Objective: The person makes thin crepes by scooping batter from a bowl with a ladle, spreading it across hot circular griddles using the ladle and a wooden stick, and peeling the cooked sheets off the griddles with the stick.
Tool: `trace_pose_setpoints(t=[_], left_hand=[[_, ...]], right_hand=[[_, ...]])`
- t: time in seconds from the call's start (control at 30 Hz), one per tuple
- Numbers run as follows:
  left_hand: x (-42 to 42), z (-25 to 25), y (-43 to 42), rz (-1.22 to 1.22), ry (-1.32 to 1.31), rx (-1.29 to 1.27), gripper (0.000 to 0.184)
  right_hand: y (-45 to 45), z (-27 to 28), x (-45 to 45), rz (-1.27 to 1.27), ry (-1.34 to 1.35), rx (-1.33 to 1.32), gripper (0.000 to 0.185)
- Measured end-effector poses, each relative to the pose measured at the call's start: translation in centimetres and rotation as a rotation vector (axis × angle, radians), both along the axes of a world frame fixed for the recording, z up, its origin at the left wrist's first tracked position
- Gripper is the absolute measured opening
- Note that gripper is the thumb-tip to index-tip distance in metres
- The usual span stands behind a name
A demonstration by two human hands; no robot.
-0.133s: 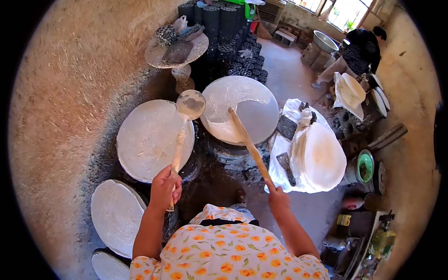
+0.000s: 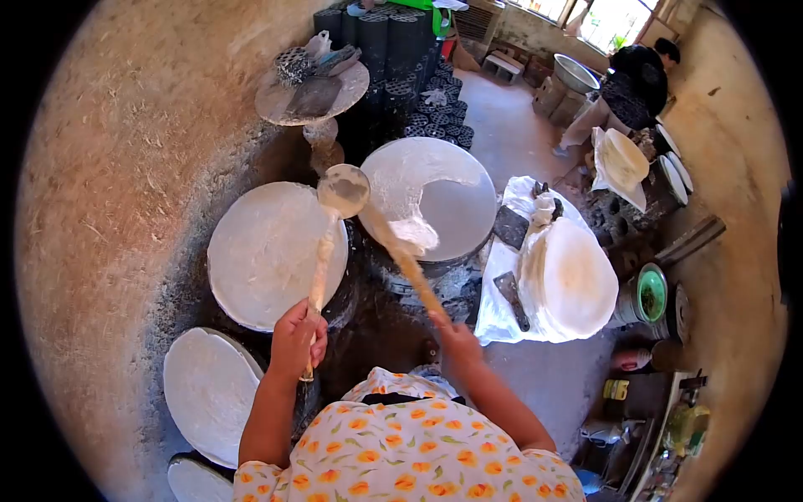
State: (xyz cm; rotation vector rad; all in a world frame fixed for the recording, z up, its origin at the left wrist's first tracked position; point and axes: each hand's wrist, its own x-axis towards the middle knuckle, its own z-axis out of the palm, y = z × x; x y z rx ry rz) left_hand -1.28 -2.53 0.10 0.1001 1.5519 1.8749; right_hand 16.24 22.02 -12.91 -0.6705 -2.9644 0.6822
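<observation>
My left hand is closed around the long handle of a ladle, whose bowl hangs between two round griddles. My right hand grips a wooden spreading stick, slightly blurred, its far end over the left part of the farther round griddle. White batter coats the upper and left parts of that griddle, leaving a smooth grey area at its centre and lower right. The nearer round surface on the left is whitish all over.
A stack of thin round flatbreads lies on white plastic at the right. Two more pale discs sit lower left. Black coal briquettes stand at the back. A person in dark clothes bends at the far right.
My right hand has moved left, swinging the spreading stick toward the griddle's left edge. The batter's lower left edge has changed shape. My left hand with the ladle has barely moved.
</observation>
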Motion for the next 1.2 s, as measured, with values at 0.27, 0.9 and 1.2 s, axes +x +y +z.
trace_pose_setpoints(t=[0.27,0.9,1.2], left_hand=[[-0.8,-0.6,1.2,-0.023,-0.034,0.017,0.009],[0.5,-0.6,6.8,-0.063,-0.019,-0.014,0.014],[1.7,0.3,9.7,0.011,-0.013,-0.021,0.014]], right_hand=[[2.6,0.1,5.6,-0.153,-0.209,0.052,0.056],[9.2,-4.1,11.4,-0.104,0.066,-0.256,0.054],[15.3,-5.3,4.3,-0.191,0.26,-0.252,0.052]])
